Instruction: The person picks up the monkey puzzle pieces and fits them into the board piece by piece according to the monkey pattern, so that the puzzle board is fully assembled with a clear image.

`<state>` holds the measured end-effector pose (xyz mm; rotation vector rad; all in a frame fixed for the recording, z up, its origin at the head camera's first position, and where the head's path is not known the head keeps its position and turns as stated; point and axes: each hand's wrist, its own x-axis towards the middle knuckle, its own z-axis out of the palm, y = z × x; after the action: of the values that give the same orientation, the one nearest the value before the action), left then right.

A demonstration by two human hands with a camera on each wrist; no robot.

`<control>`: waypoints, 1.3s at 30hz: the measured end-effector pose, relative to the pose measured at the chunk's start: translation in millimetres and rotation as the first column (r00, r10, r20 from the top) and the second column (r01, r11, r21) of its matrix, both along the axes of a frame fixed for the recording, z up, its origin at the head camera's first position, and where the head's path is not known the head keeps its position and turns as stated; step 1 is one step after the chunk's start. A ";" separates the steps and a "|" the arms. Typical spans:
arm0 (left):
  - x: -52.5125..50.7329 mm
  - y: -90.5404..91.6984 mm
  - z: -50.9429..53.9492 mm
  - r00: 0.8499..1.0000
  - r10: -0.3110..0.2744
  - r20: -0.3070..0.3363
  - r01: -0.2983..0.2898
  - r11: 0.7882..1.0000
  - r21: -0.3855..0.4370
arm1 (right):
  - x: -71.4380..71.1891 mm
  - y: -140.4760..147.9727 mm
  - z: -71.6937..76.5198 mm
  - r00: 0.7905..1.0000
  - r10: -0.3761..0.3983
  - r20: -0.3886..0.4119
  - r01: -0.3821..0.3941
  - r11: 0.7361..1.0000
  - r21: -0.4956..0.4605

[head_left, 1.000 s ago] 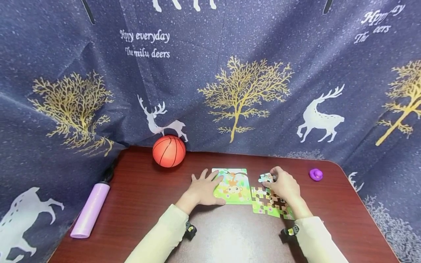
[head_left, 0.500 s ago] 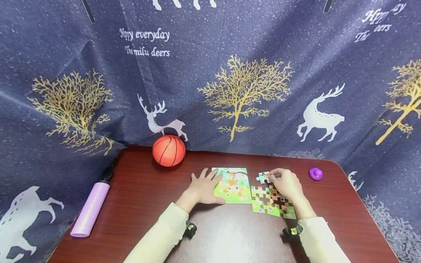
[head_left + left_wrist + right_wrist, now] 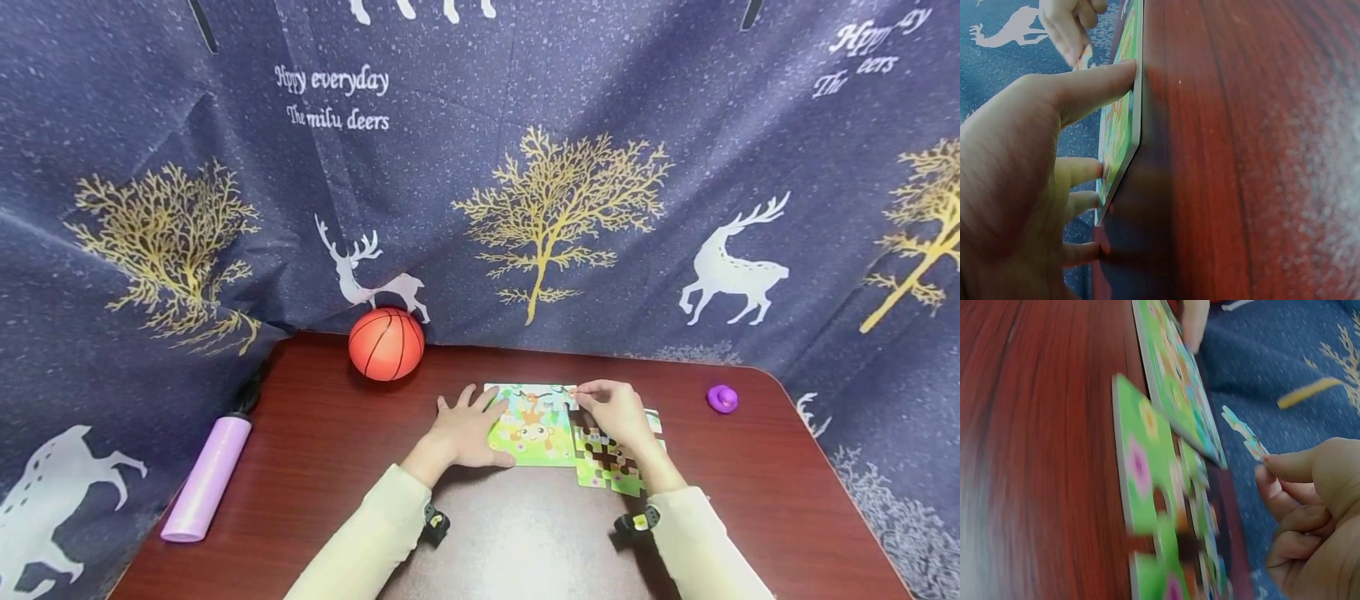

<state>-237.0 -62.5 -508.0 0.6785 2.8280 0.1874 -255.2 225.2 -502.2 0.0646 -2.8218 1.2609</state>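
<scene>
A square monkey-picture board (image 3: 528,454) lies on the table. My left hand (image 3: 467,435) rests spread over its left side; in the left wrist view the thumb (image 3: 1100,84) and some fingertips touch the board (image 3: 1124,134). Thumb and forefinger of my right hand (image 3: 621,414) pinch a pale blue puzzle piece (image 3: 1244,432). In the right wrist view that piece is held up, apart from the board (image 3: 1169,369). From the head it appears over the board's upper right corner. Just right of the board lie several puzzle pieces (image 3: 596,477), some joined, partly hidden beneath my right hand.
An orange basketball (image 3: 386,344) sits at the table's back left. A lilac hand pump (image 3: 206,479) lies along the left edge. A small purple rubber duck (image 3: 722,398) is at the right. Behind the table hangs a dark blue cloth (image 3: 420,208) with deer and trees.
My right hand has carried the pinched puzzle piece leftward, from above the other pieces to the board's upper right corner. The left hand has stayed in place.
</scene>
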 end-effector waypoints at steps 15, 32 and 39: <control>0.1 1.3 0.2 1.000 0.006 -0.015 -0.006 1.000 0.003 | -15.8 -46.4 -16.9 0.994 0.051 0.098 -0.044 0.997 -0.069; -0.4 1.1 -1.6 1.000 0.006 -0.007 -0.006 1.000 -0.004 | -19.5 -55.7 -17.7 0.988 0.025 0.150 -0.013 0.996 -0.084; 0.2 0.2 0.1 1.000 0.006 -0.002 -0.006 1.000 0.002 | -21.3 -63.3 -15.3 0.986 -0.002 0.166 0.014 0.997 -0.070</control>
<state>-236.8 -62.3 -507.9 0.6711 2.8325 0.1903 -276.5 161.9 -517.5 -0.0570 -2.9067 1.4277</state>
